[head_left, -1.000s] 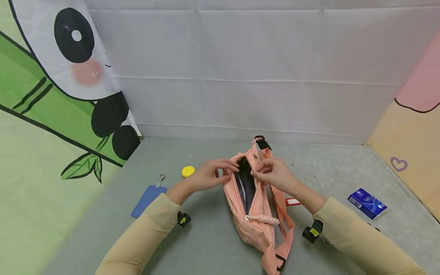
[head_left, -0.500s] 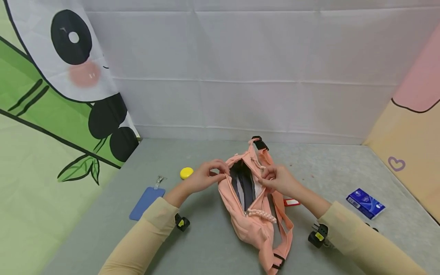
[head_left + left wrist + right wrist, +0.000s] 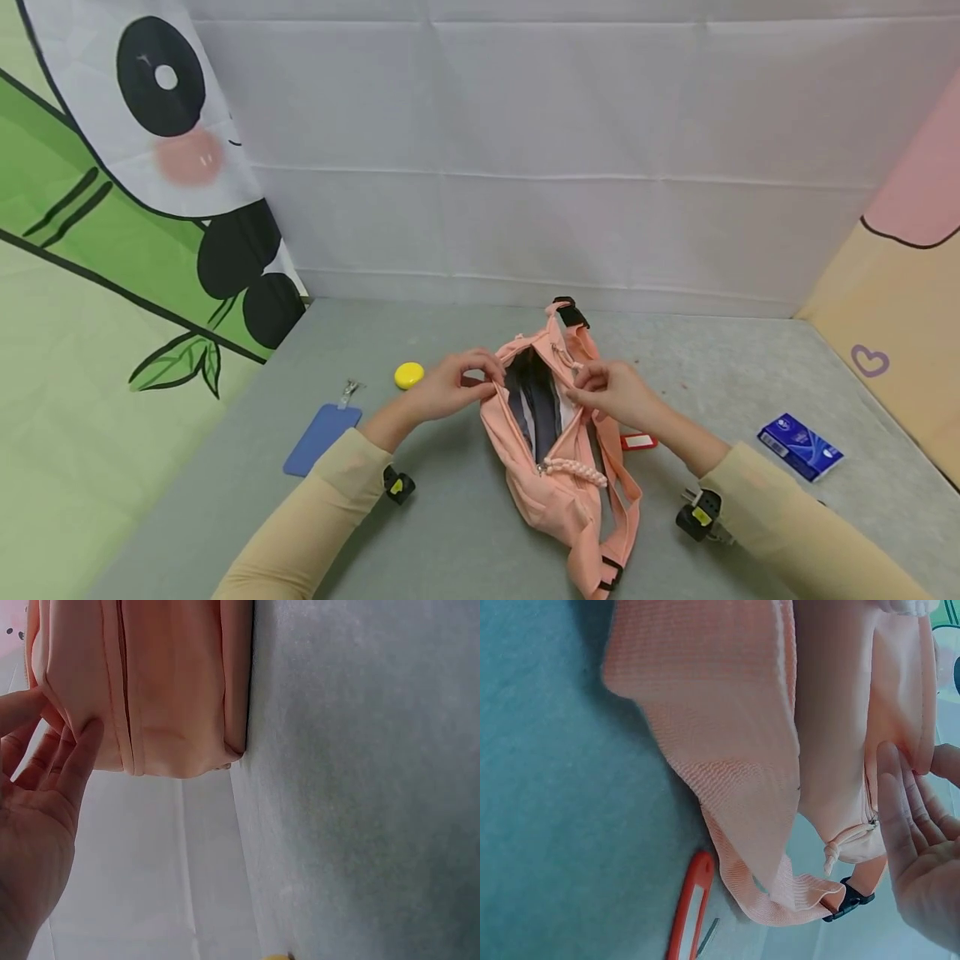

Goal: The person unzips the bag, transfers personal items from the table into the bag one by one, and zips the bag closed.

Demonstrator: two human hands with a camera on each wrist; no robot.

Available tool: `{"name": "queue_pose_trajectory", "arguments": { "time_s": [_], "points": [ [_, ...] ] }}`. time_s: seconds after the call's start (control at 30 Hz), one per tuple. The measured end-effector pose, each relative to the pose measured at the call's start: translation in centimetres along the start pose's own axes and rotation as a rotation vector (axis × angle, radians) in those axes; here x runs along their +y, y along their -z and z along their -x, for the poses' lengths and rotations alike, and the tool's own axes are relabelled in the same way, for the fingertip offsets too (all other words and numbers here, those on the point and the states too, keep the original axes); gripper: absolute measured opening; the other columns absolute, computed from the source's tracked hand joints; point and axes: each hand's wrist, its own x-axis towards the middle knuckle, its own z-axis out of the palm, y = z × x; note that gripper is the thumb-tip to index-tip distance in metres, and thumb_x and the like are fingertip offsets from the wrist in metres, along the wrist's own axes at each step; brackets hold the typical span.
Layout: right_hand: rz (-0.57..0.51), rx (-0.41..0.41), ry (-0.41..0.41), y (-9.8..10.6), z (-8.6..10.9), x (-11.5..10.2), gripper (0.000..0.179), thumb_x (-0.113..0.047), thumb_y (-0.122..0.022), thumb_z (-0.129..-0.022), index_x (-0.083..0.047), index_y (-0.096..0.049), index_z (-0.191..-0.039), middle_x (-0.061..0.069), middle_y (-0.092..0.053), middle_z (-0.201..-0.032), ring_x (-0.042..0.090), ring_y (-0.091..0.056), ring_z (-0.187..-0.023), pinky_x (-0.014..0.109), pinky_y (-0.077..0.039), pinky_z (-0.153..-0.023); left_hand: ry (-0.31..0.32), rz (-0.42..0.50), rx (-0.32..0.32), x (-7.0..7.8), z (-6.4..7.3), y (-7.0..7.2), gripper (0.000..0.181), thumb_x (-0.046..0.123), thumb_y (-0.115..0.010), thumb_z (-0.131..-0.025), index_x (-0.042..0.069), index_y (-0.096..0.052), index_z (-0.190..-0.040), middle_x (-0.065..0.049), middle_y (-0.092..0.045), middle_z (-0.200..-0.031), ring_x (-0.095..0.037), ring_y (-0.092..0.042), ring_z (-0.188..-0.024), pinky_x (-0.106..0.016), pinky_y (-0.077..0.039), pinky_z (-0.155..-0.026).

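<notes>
A pink waist bag lies on the grey table with its zipped mouth spread wide, showing a dark grey lining. My left hand pinches the left edge of the mouth between thumb and fingers; the left wrist view shows the cloth bunched at the fingertips. On the opposite edge, my right hand pinches the cloth in the same way, thumb inside the rim. A braided zipper pull hangs at the near end of the opening. The strap with black buckles runs along the right side.
Left of the bag are a blue card holder with a metal clip and a yellow round object. A red tag with a white label lies beside the strap. Farther right sits a blue tissue pack. A white cloth wall stands behind.
The bag's mouth has been drawn wider: my right hand went right and slightly down, my left hand slightly left. Over the last half second almost nothing differs.
</notes>
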Motion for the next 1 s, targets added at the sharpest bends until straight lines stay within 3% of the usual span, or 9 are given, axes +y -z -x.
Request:
{"name": "queue_pose_trajectory", "arguments": {
  "time_s": [0.27, 0.43, 0.7, 0.8, 1.0],
  "points": [
    [-0.027, 0.008, 0.015, 0.0, 0.5, -0.3, 0.018, -0.015, -0.067, -0.093, 0.002, -0.066, -0.090, 0.012, -0.068, -0.071, 0.038, -0.067, -0.067, 0.046, -0.056, -0.059, -0.005, 0.027, -0.011, 0.2, 0.4, -0.1, 0.012, -0.002, -0.061, -0.094, -0.008, -0.065, -0.104, -0.025, -0.056, -0.115, -0.022, -0.055, -0.090, -0.032, -0.054, -0.076],
    [-0.023, 0.037, 0.038, 0.5, 1.0, -0.4, 0.023, -0.016, -0.063, -0.096, 0.007, -0.064, -0.097, 0.015, -0.068, -0.077, 0.040, -0.065, -0.070, 0.046, -0.056, -0.063, -0.012, 0.039, -0.003, 0.3, 0.5, -0.1, 0.012, -0.003, -0.061, -0.093, -0.006, -0.067, -0.103, -0.024, -0.058, -0.114, -0.022, -0.057, -0.092, -0.033, -0.055, -0.077],
    [-0.003, 0.018, 0.114, 2.2, 2.2, -0.4, 0.015, -0.010, -0.060, -0.097, 0.004, -0.066, -0.100, 0.022, -0.067, -0.086, 0.035, -0.066, -0.075, 0.038, -0.057, -0.066, -0.038, 0.047, -0.002, 0.5, 0.6, 0.0, 0.013, -0.004, -0.061, -0.093, -0.006, -0.068, -0.104, -0.024, -0.059, -0.115, -0.023, -0.057, -0.089, -0.034, -0.055, -0.075],
    [0.041, 0.007, 0.126, 2.9, 2.7, -0.3, 0.013, -0.010, -0.061, -0.097, 0.002, -0.066, -0.100, 0.019, -0.068, -0.088, 0.028, -0.067, -0.077, 0.033, -0.055, -0.067, -0.040, 0.051, -0.003, 0.6, 0.7, 0.1, 0.012, -0.003, -0.062, -0.093, -0.005, -0.068, -0.103, -0.023, -0.059, -0.114, -0.021, -0.057, -0.086, -0.033, -0.055, -0.073],
    [0.152, 0.000, 0.118, 4.1, 4.1, 0.3, 0.015, -0.011, -0.065, -0.095, -0.001, -0.068, -0.104, 0.005, -0.068, -0.094, 0.014, -0.064, -0.083, 0.033, -0.054, -0.072, -0.056, 0.022, -0.005, 0.6, 0.9, 0.1, 0.013, -0.004, -0.062, -0.093, -0.004, -0.068, -0.104, -0.022, -0.059, -0.114, -0.021, -0.059, -0.095, -0.033, -0.056, -0.077]
  ]
}}
